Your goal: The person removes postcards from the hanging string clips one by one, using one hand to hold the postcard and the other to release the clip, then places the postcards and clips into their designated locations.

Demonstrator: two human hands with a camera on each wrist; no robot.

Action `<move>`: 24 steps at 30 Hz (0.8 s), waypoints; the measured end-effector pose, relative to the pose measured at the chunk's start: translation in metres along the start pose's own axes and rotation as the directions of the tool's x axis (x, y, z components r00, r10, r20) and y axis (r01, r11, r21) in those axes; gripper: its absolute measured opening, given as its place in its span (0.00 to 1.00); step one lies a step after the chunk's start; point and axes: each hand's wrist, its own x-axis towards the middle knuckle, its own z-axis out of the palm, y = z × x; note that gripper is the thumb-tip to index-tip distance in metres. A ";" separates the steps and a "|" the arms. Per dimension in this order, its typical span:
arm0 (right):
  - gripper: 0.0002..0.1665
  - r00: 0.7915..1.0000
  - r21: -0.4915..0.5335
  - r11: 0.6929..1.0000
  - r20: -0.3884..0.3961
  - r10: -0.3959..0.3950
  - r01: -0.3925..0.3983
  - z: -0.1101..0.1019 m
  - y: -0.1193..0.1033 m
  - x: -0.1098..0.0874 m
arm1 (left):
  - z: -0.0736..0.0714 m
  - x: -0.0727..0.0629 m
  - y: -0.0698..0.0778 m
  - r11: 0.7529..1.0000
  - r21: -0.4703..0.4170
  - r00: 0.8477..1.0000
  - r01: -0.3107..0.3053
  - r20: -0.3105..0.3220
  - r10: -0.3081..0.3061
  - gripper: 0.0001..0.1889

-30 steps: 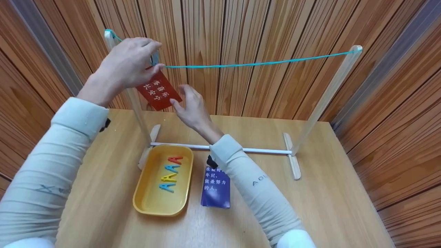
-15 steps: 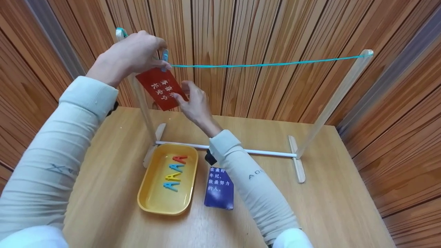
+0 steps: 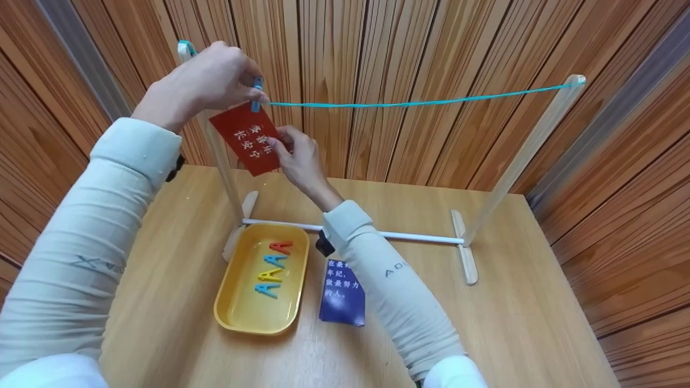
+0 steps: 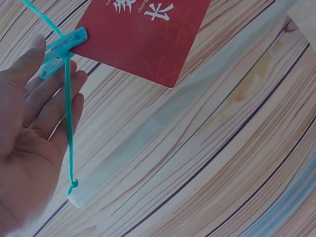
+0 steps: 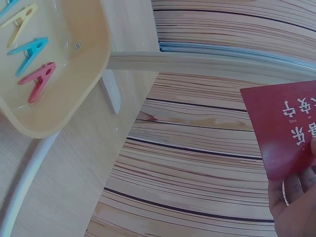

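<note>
My left hand (image 3: 215,78) pinches a blue clothespin (image 3: 257,94) at the left end of the green string (image 3: 377,103). In the left wrist view, the clothespin (image 4: 64,47) sits across the string, its nose over the edge of a red card (image 4: 143,42). The card (image 3: 245,137) hangs tilted below the string and bears white characters. My right hand (image 3: 304,161) pinches its lower right edge between thumb and fingers, with the fingers behind it, as the right wrist view also shows at the card (image 5: 281,133).
Two wooden posts (image 3: 523,161) carry the string, joined below by a white rod (image 3: 420,237). A yellow tray (image 3: 229,318) holds several clothespins (image 3: 269,276) in red, blue and yellow. Beside it a dark blue card (image 3: 342,310) lies on the wooden table (image 3: 178,302), partly under my right forearm.
The head view has shifted slightly. My right hand has moved a little along the red card's edge, and more of the blue clothespin shows beyond my left fingers. Both hands keep their hold.
</note>
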 end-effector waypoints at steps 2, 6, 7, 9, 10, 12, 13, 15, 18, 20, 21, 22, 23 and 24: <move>0.18 1.000 0.002 1.000 0.001 -0.004 0.004 -0.002 0.000 -0.001 | 0.000 0.000 0.002 1.000 -0.004 1.000 0.001 0.004 -0.001 0.25; 0.18 1.000 0.006 1.000 0.003 -0.017 0.017 -0.004 0.001 -0.002 | 0.001 -0.001 0.007 1.000 0.005 1.000 -0.006 0.008 0.006 0.25; 0.17 1.000 0.008 1.000 0.004 -0.017 0.017 -0.005 0.001 -0.002 | 0.001 -0.001 0.008 1.000 0.010 1.000 -0.012 0.007 0.012 0.24; 0.18 1.000 0.008 1.000 0.007 -0.014 0.014 -0.007 0.001 -0.002 | 0.002 0.000 0.011 1.000 0.018 1.000 -0.022 0.003 0.022 0.23; 0.18 1.000 0.011 1.000 0.008 -0.012 0.012 -0.007 0.002 -0.002 | 0.002 0.000 0.011 1.000 0.016 1.000 -0.027 -0.001 0.027 0.23; 0.18 1.000 0.015 1.000 0.011 -0.008 0.008 -0.009 0.001 -0.003 | 0.002 0.001 0.012 0.999 0.014 0.999 -0.039 -0.016 0.040 0.22; 0.18 1.000 0.017 1.000 0.012 -0.009 0.009 -0.010 0.001 -0.003 | 0.003 0.001 0.013 0.999 0.013 0.999 -0.046 -0.029 0.046 0.22; 0.18 1.000 0.017 1.000 0.010 -0.015 0.015 -0.011 0.001 -0.003 | 0.004 0.001 0.013 0.999 -0.002 0.997 -0.051 -0.058 0.051 0.22; 0.18 1.000 0.013 1.000 0.003 -0.028 0.028 -0.012 0.001 -0.003 | 0.007 0.001 0.012 0.998 -0.031 0.993 -0.049 -0.111 0.045 0.20; 0.18 0.999 0.013 0.999 0.002 -0.034 0.034 -0.012 0.000 -0.003 | 0.010 0.001 0.012 0.998 -0.052 0.989 -0.040 -0.147 0.032 0.18; 0.18 0.999 0.013 0.999 0.003 -0.034 0.034 -0.012 -0.001 -0.003 | 0.011 0.000 0.012 0.998 -0.057 0.986 -0.037 -0.162 0.027 0.17; 0.18 0.999 0.014 0.999 0.004 -0.031 0.031 -0.012 -0.001 -0.004 | 0.012 -0.001 0.012 0.998 -0.058 0.984 -0.037 -0.178 0.026 0.17; 0.18 0.999 0.018 0.999 0.005 -0.032 0.032 -0.012 -0.002 -0.004 | 0.013 -0.001 0.012 0.998 -0.057 0.981 -0.039 -0.192 0.027 0.16; 0.18 1.000 0.022 0.999 0.004 -0.030 0.030 -0.012 -0.002 -0.004 | 0.013 -0.002 0.012 0.998 -0.055 0.979 -0.042 -0.203 0.030 0.15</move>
